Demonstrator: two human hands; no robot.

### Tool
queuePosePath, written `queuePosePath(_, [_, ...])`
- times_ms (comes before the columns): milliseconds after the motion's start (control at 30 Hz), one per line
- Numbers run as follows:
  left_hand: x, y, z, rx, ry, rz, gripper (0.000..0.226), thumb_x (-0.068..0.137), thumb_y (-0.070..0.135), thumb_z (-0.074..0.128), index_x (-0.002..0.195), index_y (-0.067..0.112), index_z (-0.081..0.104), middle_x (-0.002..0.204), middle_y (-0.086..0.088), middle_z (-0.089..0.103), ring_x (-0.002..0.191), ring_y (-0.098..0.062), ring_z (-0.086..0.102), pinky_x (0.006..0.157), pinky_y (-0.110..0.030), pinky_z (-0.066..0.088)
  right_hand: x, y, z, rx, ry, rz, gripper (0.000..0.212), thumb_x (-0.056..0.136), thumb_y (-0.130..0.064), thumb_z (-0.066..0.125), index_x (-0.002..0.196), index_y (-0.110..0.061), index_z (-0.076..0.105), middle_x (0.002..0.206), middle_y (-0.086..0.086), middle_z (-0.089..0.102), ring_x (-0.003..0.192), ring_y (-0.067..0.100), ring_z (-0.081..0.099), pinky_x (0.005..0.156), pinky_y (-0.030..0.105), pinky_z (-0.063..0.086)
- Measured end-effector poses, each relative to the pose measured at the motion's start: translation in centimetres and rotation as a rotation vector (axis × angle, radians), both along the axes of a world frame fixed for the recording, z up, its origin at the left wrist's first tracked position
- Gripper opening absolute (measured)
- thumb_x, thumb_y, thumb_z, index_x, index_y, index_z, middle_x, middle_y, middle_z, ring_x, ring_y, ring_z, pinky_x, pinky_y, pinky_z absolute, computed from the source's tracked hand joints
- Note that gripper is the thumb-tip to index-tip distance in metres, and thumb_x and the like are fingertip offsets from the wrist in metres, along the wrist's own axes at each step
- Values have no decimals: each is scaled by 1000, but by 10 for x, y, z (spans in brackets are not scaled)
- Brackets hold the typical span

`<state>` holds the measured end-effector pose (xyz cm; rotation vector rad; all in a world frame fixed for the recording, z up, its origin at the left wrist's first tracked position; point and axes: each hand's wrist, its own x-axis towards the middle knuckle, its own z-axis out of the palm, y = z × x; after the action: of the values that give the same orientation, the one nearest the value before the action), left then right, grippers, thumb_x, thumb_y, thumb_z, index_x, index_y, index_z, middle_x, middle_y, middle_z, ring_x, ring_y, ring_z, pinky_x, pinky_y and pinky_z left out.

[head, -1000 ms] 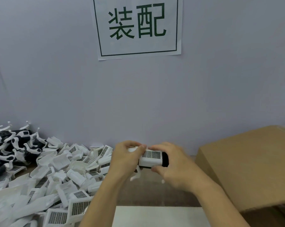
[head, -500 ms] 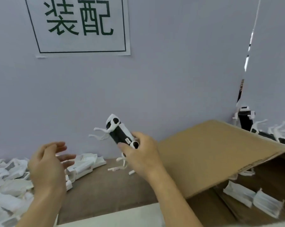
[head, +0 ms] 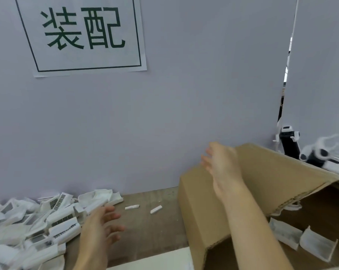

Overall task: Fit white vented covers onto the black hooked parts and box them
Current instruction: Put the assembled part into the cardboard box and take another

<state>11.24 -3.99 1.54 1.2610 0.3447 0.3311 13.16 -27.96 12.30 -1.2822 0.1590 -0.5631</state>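
Observation:
My right hand [head: 222,168] is raised over the cardboard box's flap [head: 266,176], fingers spread and holding nothing. A blurred black-and-white assembled part [head: 318,154] is in the air at the far right, above the box. Another assembled part [head: 288,142] stands upright behind the flap. My left hand [head: 102,228] hovers low over the brown table with fingers loosely spread, beside the heap of white vented covers [head: 38,221] at the lower left. Two white covers [head: 301,238] lie inside the box.
A grey wall with a printed paper sign [head: 83,34] stands close behind the table. Two small white plastic bits [head: 143,208] lie on the table between the pile and the box. A white sheet [head: 155,260] lies at the near edge.
My right hand has let go of the assembled part and opened; the part now flies toward the right over the box. My left hand has dropped lower toward the cover pile.

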Motion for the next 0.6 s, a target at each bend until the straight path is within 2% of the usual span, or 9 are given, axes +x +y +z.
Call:
queuePosePath(33, [1,0,-2,52,2,-14,22,101,18,46,89,9,63,84,-12,64,51,-26,56,54,-30,35,2,13,-3,-84,14,59,18,92,-9,48,75,-14,50,83,4,47,80,19,42,74,37,24])
queuePosePath(67, [3,-1,-3,122,3,-27,22,101,14,47,88,8,63,84,-15,65,53,-27,56,55,-30,34,2,28,-7,-175,45,123,24,91,-10,50,72,2,59,75,8,57,72,25,51,70,38,39])
queuePosePath(167, [3,-8,-5,391,-19,-66,23,98,2,49,84,9,66,80,-14,69,57,-27,58,54,-29,37,-2,76,-31,-422,108,360,25,90,-17,50,80,-3,68,82,6,76,73,22,71,68,32,51])
queuePosePath(233, [0,-10,0,582,-32,-54,24,94,1,52,82,15,67,81,-7,70,67,-22,62,59,-31,40,-5,105,-60,-526,114,399,25,92,-16,48,93,-6,71,91,7,75,81,20,70,78,35,56])
queuePosePath(300, [-3,-7,11,775,-31,-38,24,94,5,54,82,23,65,82,3,68,75,-13,61,61,-25,39,-5,118,-92,-569,133,363,27,94,-14,49,108,-17,72,102,-2,73,97,13,66,93,33,53])
queuePosePath(367, [-4,1,26,994,-19,-56,21,95,13,53,82,27,61,81,11,64,72,-3,57,58,-17,37,-2,121,-114,-627,164,392,28,94,-9,51,109,-21,71,103,-6,71,93,6,63,85,18,50])
queuePosePath(433, [-8,14,41,1215,-25,-117,13,97,21,52,89,27,60,87,13,64,78,-5,59,67,-19,46,4,120,-127,-647,159,421,27,93,-4,53,100,-21,73,99,-5,70,82,3,62,67,6,43])
queuePosePath(500, [-13,35,56,1538,-30,-165,14,97,28,49,104,23,61,103,7,63,97,-14,57,84,-31,49,7,121,-130,-604,123,418,31,92,0,54,90,-24,74,92,-7,71,77,6,63,60,7,42])
queuePosePath(600, [-15,85,76,1922,87,-254,28,99,35,45,122,21,54,120,-3,56,113,-25,50,94,-39,46,8,123,-131,-660,98,452,34,91,0,59,80,-30,72,84,-9,73,82,10,66,64,15,44])
